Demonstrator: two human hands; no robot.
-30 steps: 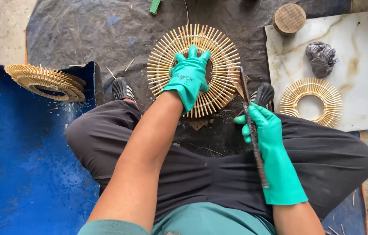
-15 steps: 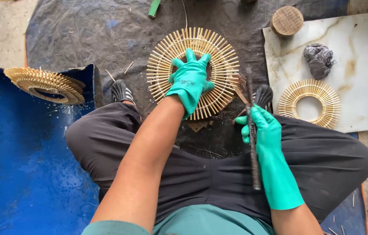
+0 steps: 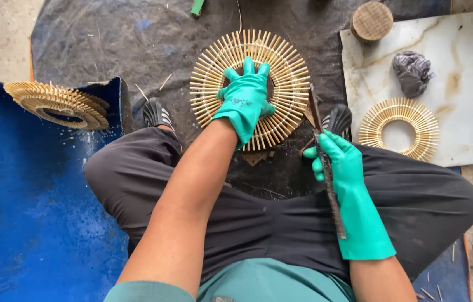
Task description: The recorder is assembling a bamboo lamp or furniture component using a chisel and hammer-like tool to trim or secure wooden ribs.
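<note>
A blue sheet spreads far to the left of the left hand, bearing a stack of stick rings. A white marble slab lies beyond and to the right of the right hand, holding a smaller stick ring and a crumpled dark bag. The big round stick mat lies directly under the left hand, which presses flat on it with fingers spread. Near its right edge, the right hand is closed around a long dark blade. A round wooden block sits beyond.
</note>
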